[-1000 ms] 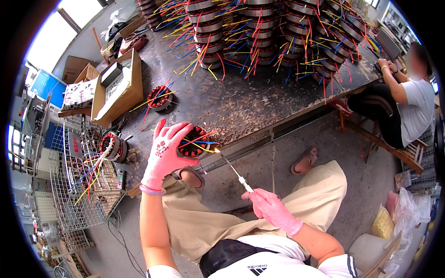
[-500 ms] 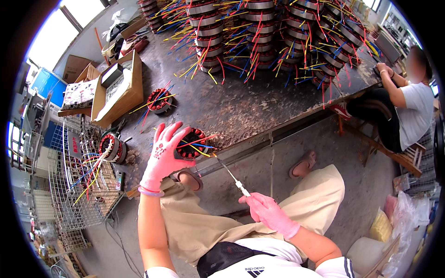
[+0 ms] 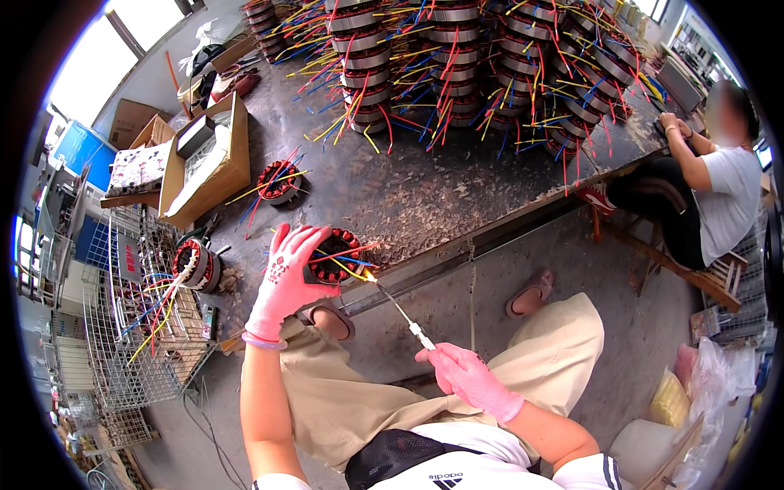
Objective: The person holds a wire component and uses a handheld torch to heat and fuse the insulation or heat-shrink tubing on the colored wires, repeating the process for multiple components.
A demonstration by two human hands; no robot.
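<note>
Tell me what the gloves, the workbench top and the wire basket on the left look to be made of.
Gloves, left hand and right hand: pink knit fabric, probably with a thin coating; matte, snug, creased at the fingers.
Workbench top: likely steel plate; dark, worn, with a raised tread pattern.
Wire basket: metal wire grid, pale grey finish, possibly plated or coated.

Dark metal counter (image 3: 425, 188), tread-plate top. Stacked wound stators (image 3: 457, 57) w/ coloured leads at far side. Cardboard box (image 3: 208, 163) at left, single stator (image 3: 278, 181) beside it.

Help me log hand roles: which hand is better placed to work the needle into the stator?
Right: the right hand already holds the needle tool, tip at the stator; left hand grips it.
</note>
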